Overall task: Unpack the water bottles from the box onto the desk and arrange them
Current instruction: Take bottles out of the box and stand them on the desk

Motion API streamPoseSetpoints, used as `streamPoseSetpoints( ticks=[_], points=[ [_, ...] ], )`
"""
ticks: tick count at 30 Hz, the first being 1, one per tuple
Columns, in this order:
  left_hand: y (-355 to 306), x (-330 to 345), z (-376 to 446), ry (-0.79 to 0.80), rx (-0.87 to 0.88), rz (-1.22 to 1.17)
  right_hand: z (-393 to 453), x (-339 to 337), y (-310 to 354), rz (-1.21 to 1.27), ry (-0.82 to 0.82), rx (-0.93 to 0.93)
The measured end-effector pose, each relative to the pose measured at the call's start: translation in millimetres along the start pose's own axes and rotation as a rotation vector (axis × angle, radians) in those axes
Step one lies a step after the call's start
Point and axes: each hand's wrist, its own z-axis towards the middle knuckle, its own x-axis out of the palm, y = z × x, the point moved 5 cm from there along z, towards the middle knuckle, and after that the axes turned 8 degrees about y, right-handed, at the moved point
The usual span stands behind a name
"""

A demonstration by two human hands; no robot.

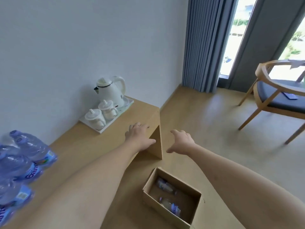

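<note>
Clear plastic water bottles with blue labels (24, 164) lie stacked at the left edge of my wooden worktop (79, 146). My left hand (140, 136) hovers over its right end, fingers released; my right hand (181, 142) likewise, holding nothing. On the floor, the brown cardboard box (171, 212) holds two more bottles (168, 195).

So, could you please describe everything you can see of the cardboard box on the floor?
The cardboard box is plain brown, rectangular and open-topped, with no flaps visible. It stands upright on the wood-look floor, beside the end panel of the desk, below the person's outstretched arms. Inside, two water bottles with blue-and-white labels lie on their sides on the bottom, apart from each other. Neither hand touches the box.
</note>
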Motion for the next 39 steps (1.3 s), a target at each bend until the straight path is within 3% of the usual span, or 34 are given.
streamPoseSetpoints(
  ticks=[5,11,17,26,39],
  points=[
    [-50.6,65.9,37.1,0.137,0.044,0.043,31.0,20.4,-79.7,0.063,0.105,0.097],
    [-60.0,149.4,64.5,0.304,0.057,0.036,59.9,71.5,-143.3,0.11,0.227,0.202],
    [-40.7,239.6,102.3,0.422,0.088,0.068,91.7,150.0,-193.5,0.199,0.329,0.319],
    [-1.2,426.7,148.6,0.666,0.157,0.067,143.2,309.7,-254.6,0.299,0.438,0.546],
    [86.8,655.5,240.8,0.728,0.154,0.203,258.3,535.3,-329.7,0.333,0.536,0.627]
  ],
)
